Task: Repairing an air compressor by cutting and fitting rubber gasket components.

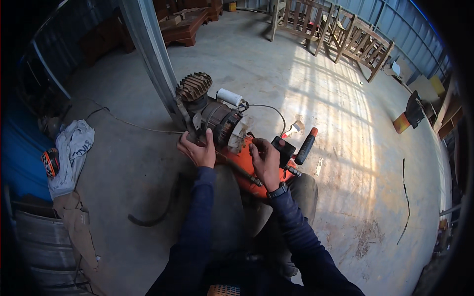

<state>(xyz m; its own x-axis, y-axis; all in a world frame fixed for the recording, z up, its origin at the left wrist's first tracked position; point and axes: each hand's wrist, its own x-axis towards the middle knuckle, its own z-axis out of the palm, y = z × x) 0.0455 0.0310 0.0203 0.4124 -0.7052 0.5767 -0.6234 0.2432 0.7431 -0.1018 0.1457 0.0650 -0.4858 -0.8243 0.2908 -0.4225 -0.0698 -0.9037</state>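
Left hand: right in at the near side of the motor, spread, with thumb raised well apart from the curved fingers; firm contact or not, cannot tell.
Right hand: close by the pale fan, fingers curled, thumb near forefinger; pinching something small or simply pressed together, cannot tell from here.
Right wrist: wearing a dark watch, just past the blue cuff.
Motor: up above the far left end of the orange tank, near the foot of the metal post.
Pump: finned and rusty, at the motor's far left end.
White cylinder: along the motor's far side, wire curving away towards the black box over the tank's right edge.
Black grip: orange-tipped, tilted, beside that same edge.
Floor, right of the tank: brush and small metal piece lying in view; black strip stretched out towards the right edge.
Floor, left edge: white bag, crumpled, just above a brown cloth.
Floor, far edge: wooden frames, sunlit boards nearby.
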